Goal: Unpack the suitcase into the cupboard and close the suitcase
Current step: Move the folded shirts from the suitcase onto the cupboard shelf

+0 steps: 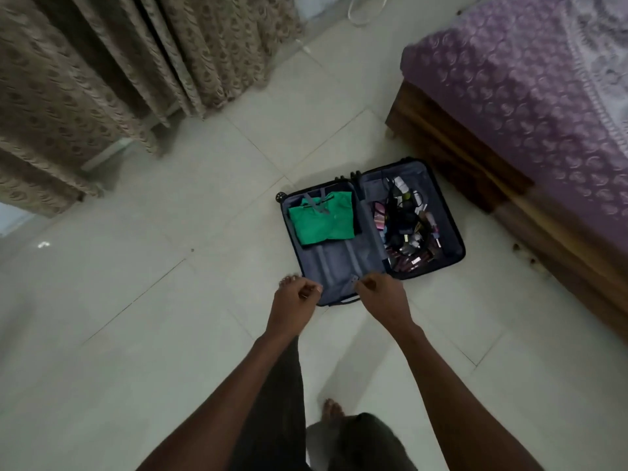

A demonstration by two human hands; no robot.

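On a pale tiled floor (pixel 142 300), beside a wooden bed frame (pixel 475 171) draped in a purple patterned bedspread (pixel 516 96), a dark suitcase (pixel 455 256) lies open flat, its two halves side by side. Both of the person's bare arms reach down toward its near edge. The left hand (pixel 297 295) is over the floor just outside the suitcase's near left corner, its fingers curled inward with nothing visible in them. The right hand (pixel 382 294) is at the near edge of the left half, fingers curled and thumb and fingertips drawn together close to a small grey strap end (pixel 353 278); whether it actually pinches the strap cannot be told from this view. Beyond the hands, in the far part of the left half, a folded green garment (pixel 323 222) lies under crossed grey straps (pixel 316 203), with bare grey lining (pixel 336 266) between it and the hands. To the right of the right hand and beyond it, the other half holds a loose jumble of small cosmetics and dark cables (pixel 411 226). Well beyond the suitcase, to the left of the hands, beige patterned curtains (pixel 112 62) hang to the floor. Nearer than the hands, a bare foot (pixel 331 407) stands on the tiles
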